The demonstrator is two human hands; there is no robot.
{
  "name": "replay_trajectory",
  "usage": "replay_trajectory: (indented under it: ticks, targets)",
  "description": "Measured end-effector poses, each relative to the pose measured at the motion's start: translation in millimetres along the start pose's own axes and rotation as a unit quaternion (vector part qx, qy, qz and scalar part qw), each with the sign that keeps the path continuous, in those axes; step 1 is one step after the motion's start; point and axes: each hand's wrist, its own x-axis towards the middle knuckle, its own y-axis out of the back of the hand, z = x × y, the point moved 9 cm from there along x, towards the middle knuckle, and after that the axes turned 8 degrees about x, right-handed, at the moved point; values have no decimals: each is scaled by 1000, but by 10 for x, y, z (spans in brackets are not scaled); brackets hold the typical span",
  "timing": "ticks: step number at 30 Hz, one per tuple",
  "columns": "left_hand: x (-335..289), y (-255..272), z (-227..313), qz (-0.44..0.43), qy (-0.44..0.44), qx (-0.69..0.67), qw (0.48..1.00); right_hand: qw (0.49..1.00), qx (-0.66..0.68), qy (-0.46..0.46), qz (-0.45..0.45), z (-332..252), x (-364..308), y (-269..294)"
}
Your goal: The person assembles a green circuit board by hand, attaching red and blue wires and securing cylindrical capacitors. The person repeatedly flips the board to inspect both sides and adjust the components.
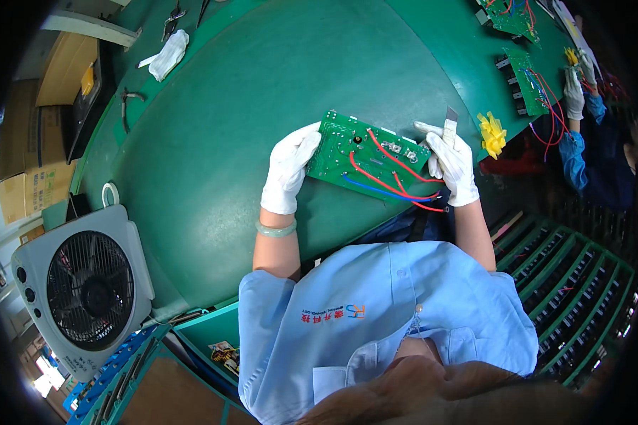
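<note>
A green circuit board point(340, 152) is held up over the green table, tilted, with red and blue wires point(383, 185) trailing off its right side. My left hand point(288, 170), in a white glove, is closed on the board's left edge. The gloved right hand point(455, 166) is at the board's right end and also holds a flat tool with a grey blade-like tip point(451, 115) pointing away from me. Some of the right fingers are hidden behind the board.
On the green table point(227, 92) lie a white glove point(169, 55), yellow ties point(492, 135) and more wired circuit boards point(524, 81). A box fan point(88, 287) stands at the left. Another person's gloved hand point(573, 92) works at the far right. A green rack point(574, 290) stands right of me.
</note>
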Motion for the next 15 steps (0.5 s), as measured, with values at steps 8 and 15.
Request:
replay_trajectory:
  ticks: [8,15]
  targets:
    - [41,36,-22,0,-17,8,1000,1000,6,-6,0,52,-11,8]
    - [54,58,-54,-6,-41,-20,999,1000,-27,3,-9,-41,-52,-12]
